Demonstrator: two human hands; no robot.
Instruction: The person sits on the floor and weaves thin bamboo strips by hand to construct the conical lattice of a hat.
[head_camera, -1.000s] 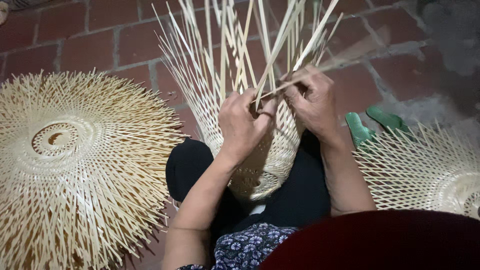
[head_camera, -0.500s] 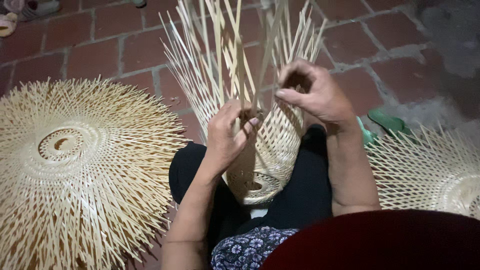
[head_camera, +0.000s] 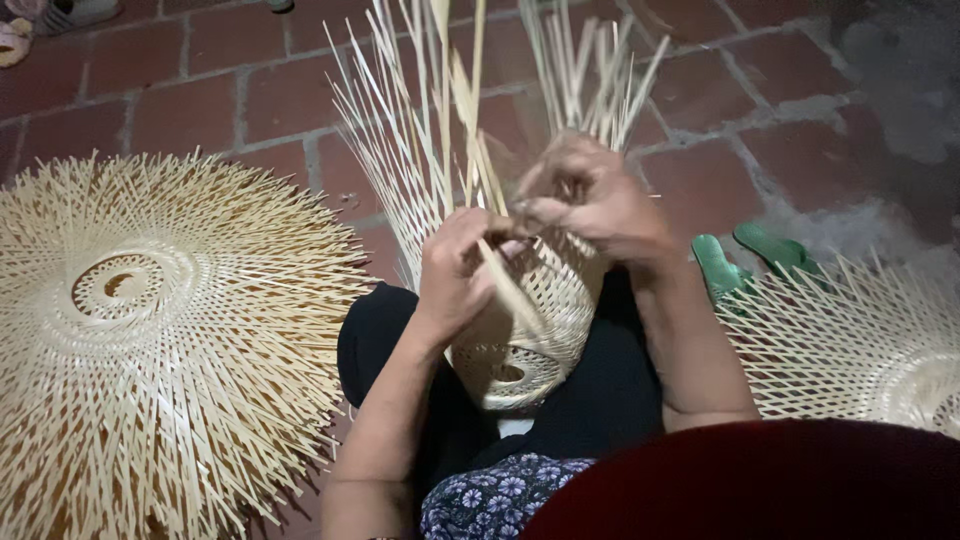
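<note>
Head view, only one. Half-woven bamboo basket (head_camera: 525, 330) sits on the person's lap between the knees, woven base toward the camera, loose upright strips (head_camera: 440, 120) fanning up and away over the brick floor (head_camera: 200, 90).

Left hand (head_camera: 462, 275) is on the near-left side of the basket, fingers curled together and pinched on a flat bamboo strip (head_camera: 505, 285) that runs diagonally down across the basket wall. Right hand (head_camera: 590, 200) is at the basket's upper rim, right of the left hand and almost touching it, fingers bent and closed among the strips; which strip it clamps, cannot tell, blurred.

Versus 0.5 s ago: hands have closed in on each other. The right hand, which was lifted and out to the right of the basket, has come down and left onto the rim. The left hand stays at about the same spot on the basket, with the strip now angled lower across the weave. Basket itself has not moved off the lap. Versus 1.0 s ago, the long strip that stuck out to the upper right is no longer there.

Left of the basket: a large round flat woven mat (head_camera: 150, 330) with spiky loose ends lies on the floor, unchanged. Right of the basket: a second woven piece (head_camera: 860, 350), partly cut by the frame edge, and green sandals (head_camera: 750, 255) just behind it. Below the basket: floral fabric (head_camera: 500, 500) and a dark red surface (head_camera: 760, 480) at the bottom edge. Far upper left of the basket: a shoe (head_camera: 70, 12) at the frame corner.
</note>
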